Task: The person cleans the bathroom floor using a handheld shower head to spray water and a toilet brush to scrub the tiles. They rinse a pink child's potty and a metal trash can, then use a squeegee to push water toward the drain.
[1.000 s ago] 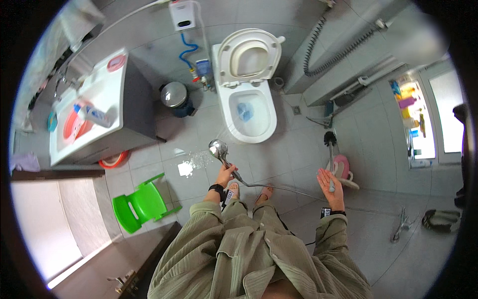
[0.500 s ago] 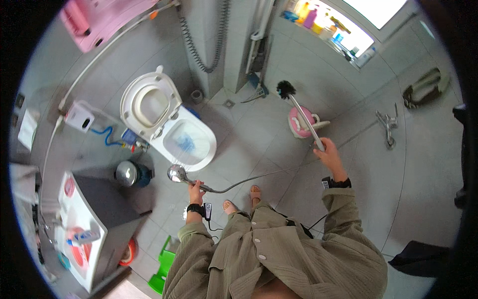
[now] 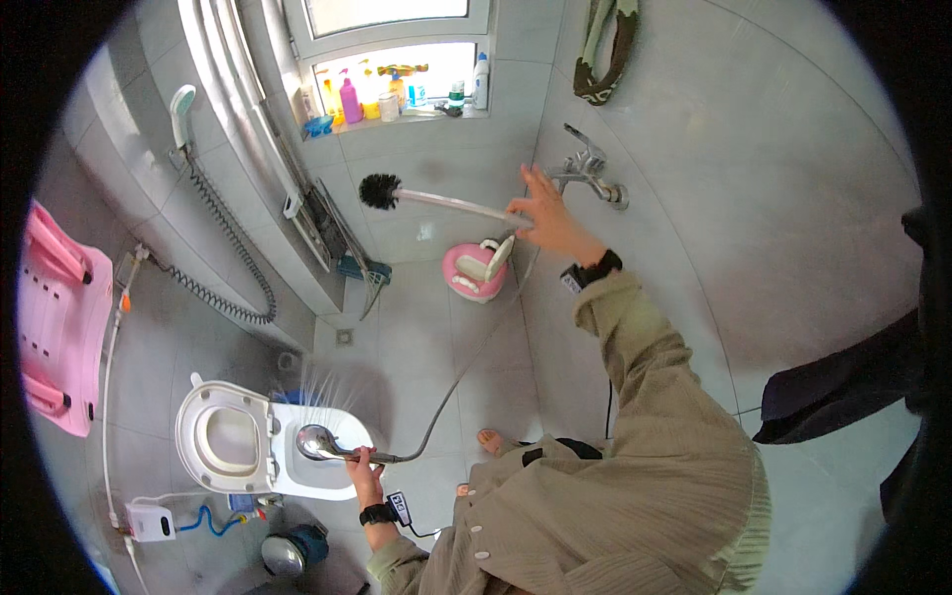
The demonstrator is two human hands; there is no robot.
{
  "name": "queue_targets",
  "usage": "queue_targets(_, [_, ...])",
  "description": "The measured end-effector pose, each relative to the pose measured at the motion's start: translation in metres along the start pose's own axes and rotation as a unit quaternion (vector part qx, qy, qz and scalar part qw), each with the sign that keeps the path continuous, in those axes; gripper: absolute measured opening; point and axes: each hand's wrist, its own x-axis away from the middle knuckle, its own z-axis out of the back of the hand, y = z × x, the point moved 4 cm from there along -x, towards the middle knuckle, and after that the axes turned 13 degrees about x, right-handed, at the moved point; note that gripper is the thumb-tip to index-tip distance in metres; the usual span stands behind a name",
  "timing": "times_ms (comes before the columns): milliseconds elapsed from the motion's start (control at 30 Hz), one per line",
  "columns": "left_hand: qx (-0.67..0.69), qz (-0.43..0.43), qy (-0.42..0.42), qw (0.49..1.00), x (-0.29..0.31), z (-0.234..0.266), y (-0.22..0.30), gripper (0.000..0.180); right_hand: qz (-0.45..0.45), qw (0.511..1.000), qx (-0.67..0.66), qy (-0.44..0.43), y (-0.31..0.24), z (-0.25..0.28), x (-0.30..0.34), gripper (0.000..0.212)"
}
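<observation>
The toilet brush (image 3: 446,201), held out near the pink potty (image 3: 454,270), could slip because the right hand (image 3: 550,220) grips only its handle end, some fingers spread, while the left hand (image 3: 365,476), closed around the shower head (image 3: 317,442), could wet the floor (image 3: 409,322) if its spray (image 3: 322,392) misses the toilet (image 3: 284,468)

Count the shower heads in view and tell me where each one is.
2: the chrome shower head in the left hand, and the white shower head at the picture's upper left. Others may be out of view.
</observation>
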Motion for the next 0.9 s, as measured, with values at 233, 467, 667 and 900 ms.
queue_targets(233, [0.0, -0.053, -0.049, 0.997, -0.003, -0.075, 0.047, 0.017, -0.098, 0.985, 0.121, -0.074, 0.097, 0.005, -0.05, 0.044])
queue_targets(467, [-0.003, -0.054, -0.056, 0.997, 0.002, -0.101, 0.064, 0.013, -0.105, 0.988, 0.02, -0.108, 0.132, -0.01, -0.067, 0.047])
queue_targets(667, [0.038, -0.021, -0.077, 0.996, -0.012, -0.128, 0.074, 0.013, -0.088, 0.989, 0.102, -0.062, 0.111, -0.025, -0.071, 0.044])
queue_targets(900, [0.023, 0.015, -0.096, 0.995, -0.025, -0.182, 0.096, 0.017, -0.062, 0.994, 0.094, -0.01, 0.062, -0.046, -0.02, 0.043])
